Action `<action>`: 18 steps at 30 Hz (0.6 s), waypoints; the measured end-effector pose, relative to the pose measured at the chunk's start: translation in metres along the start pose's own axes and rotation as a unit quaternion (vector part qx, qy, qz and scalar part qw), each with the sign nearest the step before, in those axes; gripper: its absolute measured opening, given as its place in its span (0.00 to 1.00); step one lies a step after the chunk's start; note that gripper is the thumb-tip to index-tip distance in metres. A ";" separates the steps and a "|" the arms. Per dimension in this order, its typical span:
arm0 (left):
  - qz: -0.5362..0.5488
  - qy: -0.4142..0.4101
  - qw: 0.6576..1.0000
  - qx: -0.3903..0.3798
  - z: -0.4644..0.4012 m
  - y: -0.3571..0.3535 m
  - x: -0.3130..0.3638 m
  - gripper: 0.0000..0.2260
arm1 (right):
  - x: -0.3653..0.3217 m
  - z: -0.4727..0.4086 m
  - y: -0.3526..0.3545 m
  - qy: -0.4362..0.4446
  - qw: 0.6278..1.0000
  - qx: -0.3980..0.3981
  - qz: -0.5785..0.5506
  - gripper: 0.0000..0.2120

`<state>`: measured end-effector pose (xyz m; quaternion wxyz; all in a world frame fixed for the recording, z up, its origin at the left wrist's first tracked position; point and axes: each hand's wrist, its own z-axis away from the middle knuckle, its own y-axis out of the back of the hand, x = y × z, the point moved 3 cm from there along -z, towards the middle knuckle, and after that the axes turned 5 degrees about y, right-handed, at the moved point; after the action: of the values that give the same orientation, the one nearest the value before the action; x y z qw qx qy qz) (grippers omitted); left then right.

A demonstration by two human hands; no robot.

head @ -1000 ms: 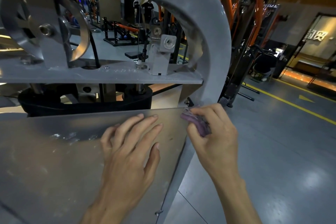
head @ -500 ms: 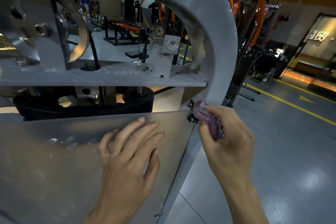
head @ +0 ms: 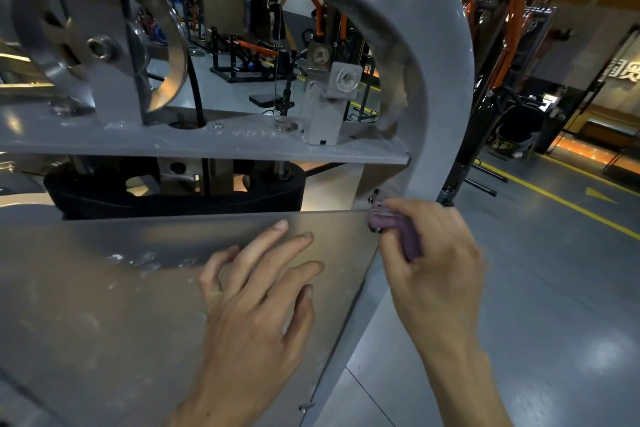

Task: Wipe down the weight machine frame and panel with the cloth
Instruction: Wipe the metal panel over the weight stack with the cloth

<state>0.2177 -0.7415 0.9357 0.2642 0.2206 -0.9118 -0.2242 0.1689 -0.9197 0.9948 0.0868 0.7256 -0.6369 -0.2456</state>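
The panel (head: 145, 291) is steadied by the flat, open-fingered left hand (head: 256, 308); a bunched cloth (head: 398, 229) is pinched by the right hand (head: 436, 263) and pressed into the frame (head: 446, 107) corner.

Your right hand (head: 437, 263) is sitting at the top right corner of the flat panel (head: 104, 305), squeezed up against the big curved frame (head: 446, 87), so nothing is fitting between them there. Your left hand (head: 258, 302) is lying flat on the panel, taking up its right part. The panel's left side is staying open. To your right, the floor (head: 554, 305) is giving you lots of room. Above the panel, the black weight block (head: 173, 198) and the shelf (head: 207, 146) with its wheel (head: 100, 45) are filling the gap.
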 end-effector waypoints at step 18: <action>0.017 0.007 0.999 -0.037 0.002 0.002 -0.002 0.09 | -0.019 -0.002 -0.015 0.015 0.994 0.001 -0.104 0.10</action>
<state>0.2171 -0.7384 0.9344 0.2821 0.1965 -0.9046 -0.2520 0.1823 -0.8989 0.9947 0.0695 0.7916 -0.5566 -0.2424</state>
